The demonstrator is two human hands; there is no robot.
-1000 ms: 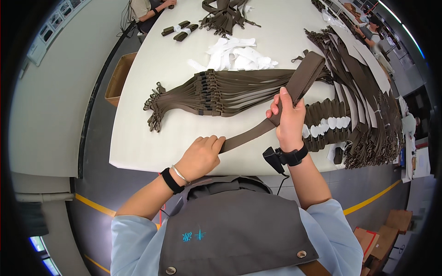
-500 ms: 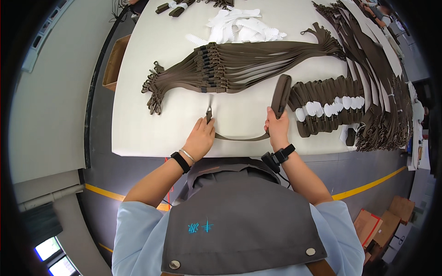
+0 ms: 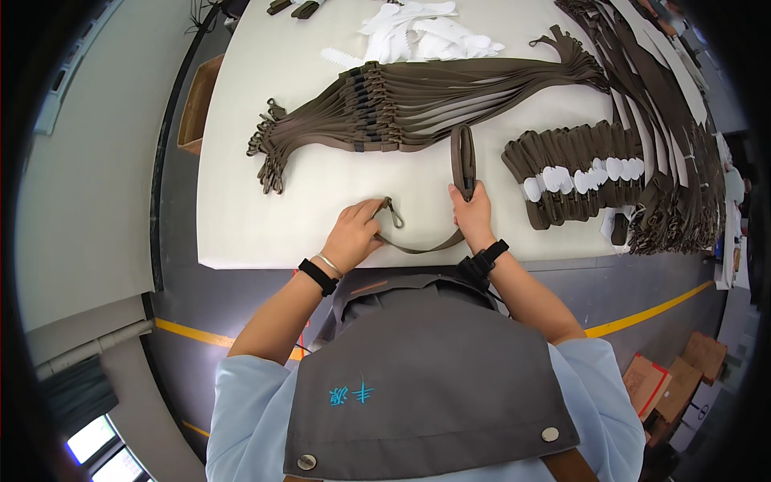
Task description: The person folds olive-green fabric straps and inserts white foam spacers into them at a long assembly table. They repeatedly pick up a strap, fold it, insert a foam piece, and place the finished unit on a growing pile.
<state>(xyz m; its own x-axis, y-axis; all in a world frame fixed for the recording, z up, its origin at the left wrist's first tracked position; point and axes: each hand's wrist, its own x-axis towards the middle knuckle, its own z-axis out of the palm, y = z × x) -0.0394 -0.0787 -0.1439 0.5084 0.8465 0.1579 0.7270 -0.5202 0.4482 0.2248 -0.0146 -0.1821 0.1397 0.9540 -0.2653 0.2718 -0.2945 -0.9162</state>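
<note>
Brown, flat webbing strap (image 3: 463, 157) sags in a curve between both hands over the smooth white table (image 3: 261, 237); the right hand (image 3: 474, 215) clamps its narrow folded loop, the left hand (image 3: 353, 234) pinches its end beside a slim hook (image 3: 397, 217).

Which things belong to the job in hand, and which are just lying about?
Job in hand:
strap, held by left hand and right hand
seemingly laid-out straps, bundles, white strips

Lying about, apparently:
box at left
boxes at lower right
</note>
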